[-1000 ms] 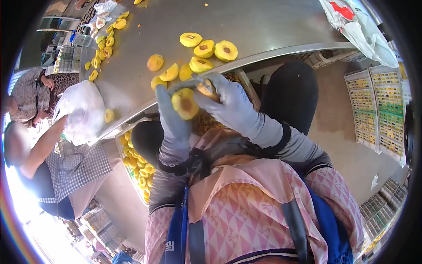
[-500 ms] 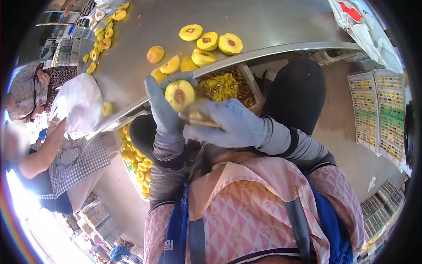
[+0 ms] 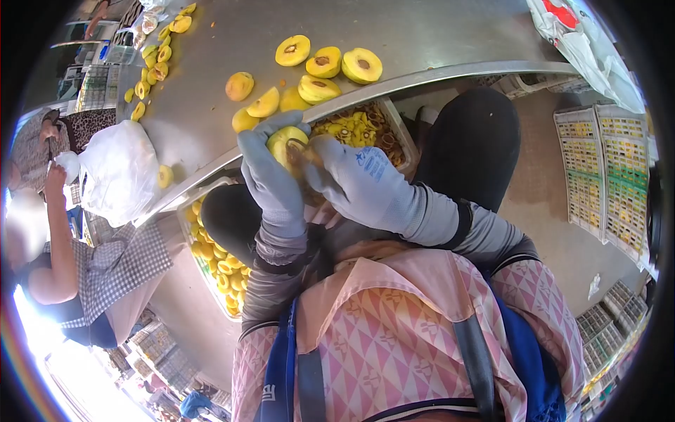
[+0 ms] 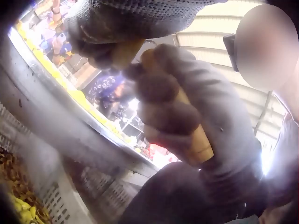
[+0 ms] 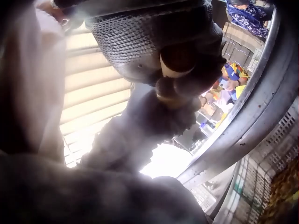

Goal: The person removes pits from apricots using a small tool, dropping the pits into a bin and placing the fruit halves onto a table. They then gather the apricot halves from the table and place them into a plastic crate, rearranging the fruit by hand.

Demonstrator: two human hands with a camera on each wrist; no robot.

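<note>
In the head view, the gloved left hand [image 3: 273, 172] holds a yellow fruit half [image 3: 287, 146], its cut face with the brown centre turned up. Against that cut face work the fingers of the gloved right hand [image 3: 365, 184]. A wooden handle [image 4: 200, 142] shows in the left wrist view, gripped in the curled fingers of the right hand [image 4: 187, 102]; its working end is hidden at the fruit. In the right wrist view, the left hand [image 5: 135, 121] is dark and blurred, close to the other glove.
Several fruit halves [image 3: 324, 62] lie on the metal table [image 3: 232, 35] near its edge. Below are a crate of scraps [image 3: 404, 133] and a crate of yellow halves [image 3: 223, 267]. Plastic bags [image 3: 121, 172] and another person stand at left, stacked crates [image 3: 605, 176] at right.
The left hand has turned the fruit from facing up beside the other hand to tilted against it. The right hand has moved up to the fruit. The person at left has raised an arm.
</note>
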